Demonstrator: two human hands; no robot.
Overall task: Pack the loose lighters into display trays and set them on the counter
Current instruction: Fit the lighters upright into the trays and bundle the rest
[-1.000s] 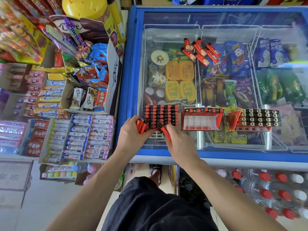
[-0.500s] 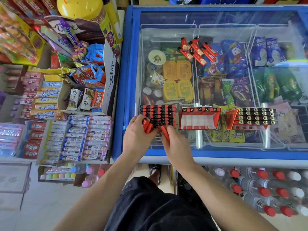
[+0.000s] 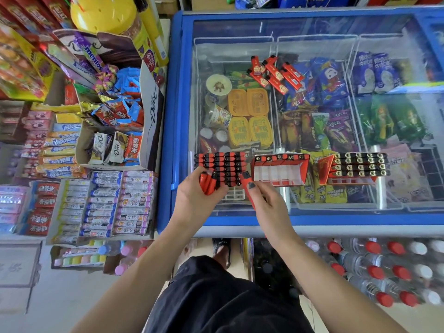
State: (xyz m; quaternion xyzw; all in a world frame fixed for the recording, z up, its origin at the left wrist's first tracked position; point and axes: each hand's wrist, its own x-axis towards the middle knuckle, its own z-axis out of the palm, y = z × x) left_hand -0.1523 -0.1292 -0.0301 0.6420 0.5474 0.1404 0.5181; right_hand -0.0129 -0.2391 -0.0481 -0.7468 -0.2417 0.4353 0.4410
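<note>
I see my left hand point(image 3: 195, 195) clenched round a small bundle of red plastic lighters point(image 3: 208, 185), their black caps pointing toward 12 o'clock. My right hand point(image 3: 266, 203) pinches a single red lighter with a black cap point(image 3: 248, 186) between thumb and fingers; its long axis runs from about 5 o'clock up to 11 o'clock, cap end leading.

Just beyond both hands, at 12 o'clock, lies the nearly full red display tray of black-capped lighters point(image 3: 219, 168) on the glass-topped blue freezer tabletop point(image 3: 336, 221). The single lighter's cap sits at that tray's near right corner, so I judge the right hand is the nearer one for slotting it in, and the lighter must turn more upright to match the rows.

At 1 o'clock from the right hand stands a mostly empty red display tray with white dividers point(image 3: 280, 173), only its far row filled. Farther toward 2 o'clock is a part-filled red tray of gold-topped black lighters point(image 3: 358, 167).

Well beyond, near 12 o'clock, several loose red printed lighters point(image 3: 276, 74) lie scattered on the glass, not yet packed.
</note>
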